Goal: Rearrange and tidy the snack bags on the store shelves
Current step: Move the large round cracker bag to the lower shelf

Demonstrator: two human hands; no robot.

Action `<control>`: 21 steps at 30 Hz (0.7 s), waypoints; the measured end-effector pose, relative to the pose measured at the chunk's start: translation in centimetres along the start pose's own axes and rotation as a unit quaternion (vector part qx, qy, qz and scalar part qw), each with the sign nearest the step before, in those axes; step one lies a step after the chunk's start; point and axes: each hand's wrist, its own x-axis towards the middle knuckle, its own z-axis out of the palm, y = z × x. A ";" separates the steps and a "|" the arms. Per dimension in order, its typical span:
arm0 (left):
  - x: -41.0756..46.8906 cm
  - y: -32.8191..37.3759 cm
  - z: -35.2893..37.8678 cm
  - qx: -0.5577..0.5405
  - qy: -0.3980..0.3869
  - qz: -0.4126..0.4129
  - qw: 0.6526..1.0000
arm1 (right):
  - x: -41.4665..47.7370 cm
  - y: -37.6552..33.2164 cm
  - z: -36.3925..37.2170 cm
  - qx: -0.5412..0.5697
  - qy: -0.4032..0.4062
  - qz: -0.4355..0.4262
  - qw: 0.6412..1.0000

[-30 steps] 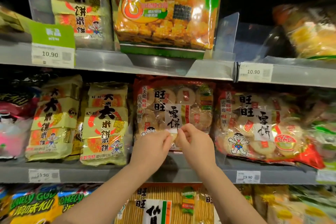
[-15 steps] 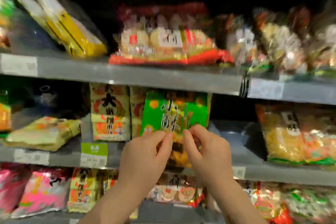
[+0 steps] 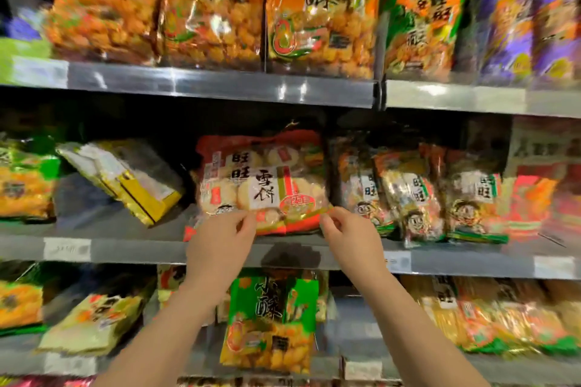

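Two bare forearms reach up across a green-topped snack bag of yellow puffs (image 3: 270,317) standing on the lower shelf. The left hand (image 3: 220,239) and right hand (image 3: 349,236) are both at the front edge of the grey metal middle shelf (image 3: 141,248), each with fingers (image 3: 246,221) and thumb pinched on the bottom seam of a red-and-clear plastic bag of round white rice crackers (image 3: 261,179). That bag stands upright at the shelf's front edge, near its middle. Just left of it a yellow-and-silver foil bag (image 3: 125,179) lies tilted on its side; close on the right stand blurred clear bags with cartoon faces (image 3: 408,195). On the top shelf, orange bags of puffs (image 3: 320,9) stand in a row, with purple bags (image 3: 518,31) towards its right end.
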 end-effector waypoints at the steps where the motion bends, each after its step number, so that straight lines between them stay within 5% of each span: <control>1: 0.2 -0.2 -0.1 0.001 0.000 -0.007 1.000 | 0.3 0.2 0.1 0.005 0.003 0.016 1.000; 9: 2.6 -6.3 -0.6 0.078 0.010 -0.064 0.995 | 5.0 0.7 3.8 0.029 -0.090 0.175 0.980; 14: 4.1 -9.9 0.4 0.154 -0.030 -0.059 0.986 | 8.5 0.6 5.4 0.000 -0.209 0.327 0.922; 18: 5.5 -12.6 0.8 0.212 -0.078 -0.069 0.972 | 8.9 0.7 6.7 0.181 -0.233 0.342 0.892; 21: 6.7 -14.1 0.8 0.221 -0.100 -0.079 0.967 | 8.8 0.3 7.0 0.171 -0.185 0.331 0.909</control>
